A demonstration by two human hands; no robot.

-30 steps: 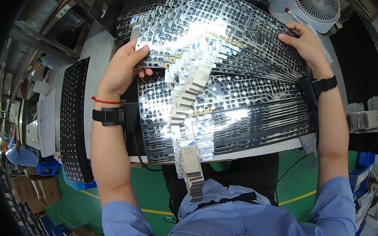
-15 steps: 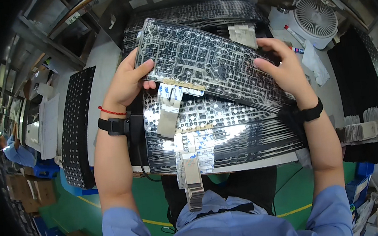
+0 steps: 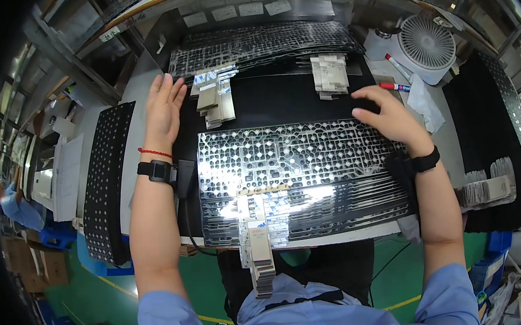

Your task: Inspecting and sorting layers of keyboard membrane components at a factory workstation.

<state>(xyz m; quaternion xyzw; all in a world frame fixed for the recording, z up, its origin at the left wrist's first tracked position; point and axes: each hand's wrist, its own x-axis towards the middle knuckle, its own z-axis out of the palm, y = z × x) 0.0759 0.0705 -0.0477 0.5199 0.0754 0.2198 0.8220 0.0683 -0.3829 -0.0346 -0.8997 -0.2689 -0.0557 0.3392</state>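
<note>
Front circuit sheets (image 3: 297, 152) are lying in a stack along the front edge of the bench (image 3: 343, 236), their lower layers fanning out toward that edge in thin, glossy, dark steps. Silvery dots and tracks are covering the top face, and flat pale tails (image 3: 261, 244) are bunching together and hanging over the front edge. Toward the back edge, rear circuit sheets (image 3: 261, 43) are forming a second pile, with a left tail bundle (image 3: 213, 95) and a right tail bundle (image 3: 330, 75) spilling forward onto a smooth black surface (image 3: 273, 101). This surface is showing as a broad band between the two stacks. The left hand (image 3: 164, 109) is hovering just beside the left tail bundle, its grip staying slightly parted around nothing. The right hand (image 3: 388, 116) is hovering near the right tail bundle, thumb and fingers curving apart. Toward the back right corner, a round, ribbed white fan (image 3: 427, 43) is standing near a red marker (image 3: 395, 87) and a crumpled white sheet (image 3: 424, 106). Dotted black sheets (image 3: 109, 183) are lying toward the left edge.
</note>
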